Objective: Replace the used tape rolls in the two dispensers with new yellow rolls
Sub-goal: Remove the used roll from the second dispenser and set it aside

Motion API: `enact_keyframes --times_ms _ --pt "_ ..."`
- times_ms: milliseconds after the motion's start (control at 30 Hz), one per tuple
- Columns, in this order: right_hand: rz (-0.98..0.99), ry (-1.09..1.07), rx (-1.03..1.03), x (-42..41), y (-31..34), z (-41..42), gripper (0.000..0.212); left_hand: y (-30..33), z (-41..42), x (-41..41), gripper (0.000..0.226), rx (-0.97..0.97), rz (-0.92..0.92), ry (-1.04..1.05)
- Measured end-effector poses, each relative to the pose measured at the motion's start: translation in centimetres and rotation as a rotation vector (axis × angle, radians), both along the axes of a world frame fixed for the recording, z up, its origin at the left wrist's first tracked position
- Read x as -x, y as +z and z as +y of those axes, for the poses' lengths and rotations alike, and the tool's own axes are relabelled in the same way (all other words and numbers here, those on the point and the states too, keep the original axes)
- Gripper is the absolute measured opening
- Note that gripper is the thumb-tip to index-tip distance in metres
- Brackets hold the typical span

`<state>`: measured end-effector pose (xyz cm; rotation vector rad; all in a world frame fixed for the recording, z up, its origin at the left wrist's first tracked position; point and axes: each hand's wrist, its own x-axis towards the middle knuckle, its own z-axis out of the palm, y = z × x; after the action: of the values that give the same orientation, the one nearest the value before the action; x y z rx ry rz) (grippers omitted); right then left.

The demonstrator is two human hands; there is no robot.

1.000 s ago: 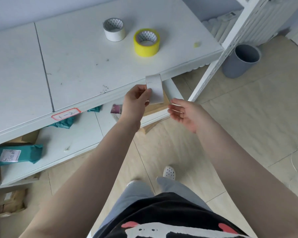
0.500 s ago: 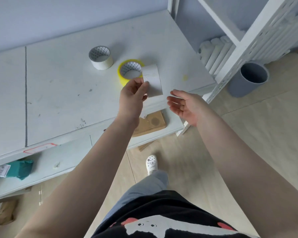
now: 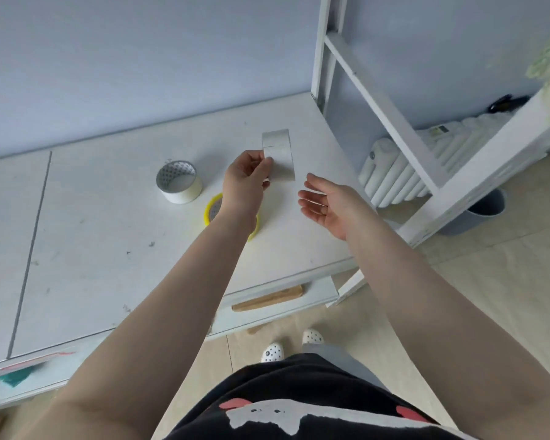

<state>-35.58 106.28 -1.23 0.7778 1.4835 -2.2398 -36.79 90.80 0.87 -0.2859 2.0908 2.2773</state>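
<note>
white shelf top [image 3: 92,249] against a blue wall, metal rack frame [image 3: 394,122] to the right. left hand [image 3: 245,179] pinches a white used roll [image 3: 278,155] edge-up, axis sideways, above the surface. right hand [image 3: 327,204] open, empty, just beside. yellow roll [image 3: 211,211] lies flat under the left wrist, nearer the left; second white roll [image 3: 178,181] beside it. no dispensers in view.

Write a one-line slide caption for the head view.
Left hand pinches a white tape core above the shelf; right hand open, empty.
</note>
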Motion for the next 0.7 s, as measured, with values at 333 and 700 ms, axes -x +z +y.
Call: enact_keyframes --times_ms 333,700 --pt "-0.023 0.132 0.128 7.0 -0.4 -0.4 0.035 -0.8 0.9 4.1 0.021 -0.351 -0.169 0.142" --pt "0.029 0.117 -0.014 10.5 -1.2 -4.3 0.016 -2.5 -1.7 7.2 0.048 -0.119 -0.331 0.301"
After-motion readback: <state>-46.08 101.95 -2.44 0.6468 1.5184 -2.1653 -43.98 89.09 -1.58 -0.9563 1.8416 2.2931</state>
